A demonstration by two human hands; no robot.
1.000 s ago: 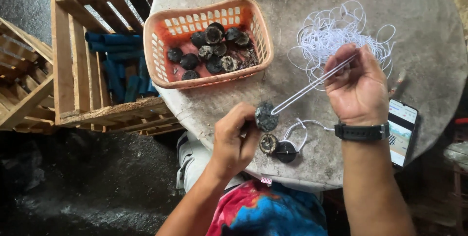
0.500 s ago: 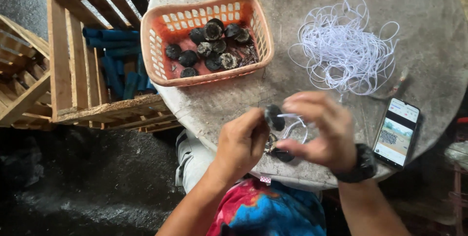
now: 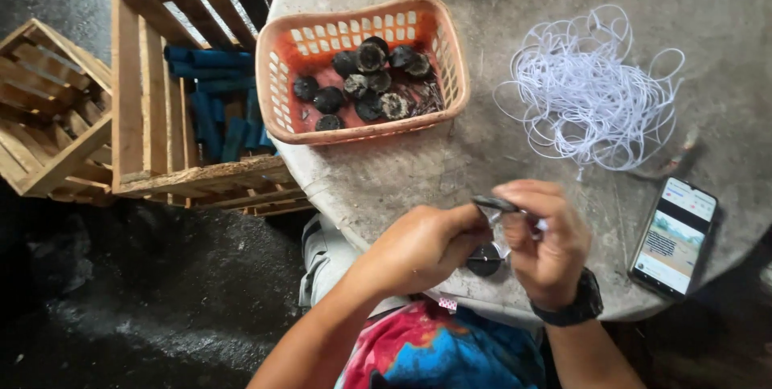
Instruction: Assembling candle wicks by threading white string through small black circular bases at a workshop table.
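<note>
My left hand (image 3: 422, 246) and my right hand (image 3: 545, 238) meet over the near edge of a round grey stone table (image 3: 378, 172). Together they pinch a small dark round piece (image 3: 492, 204) with a bit of white cord at it. Another dark round piece (image 3: 485, 261) lies on the table just below my fingers. A tangle of white cord loops (image 3: 593, 92) lies beyond my right hand. An orange plastic basket (image 3: 277, 75) with several dark round pieces (image 3: 366, 83) stands at the far left of the table.
A smartphone (image 3: 674, 236) with its screen lit lies at the table's right edge. Left of the table stands a wooden crate (image 3: 141, 100) holding blue tubes (image 3: 209, 108), with a second wooden crate (image 3: 48, 108) further left on the dark floor.
My right hand, earlier raised and pulling a white cord taut away from the piece, has come down and in to meet my left hand at the dark piece.
</note>
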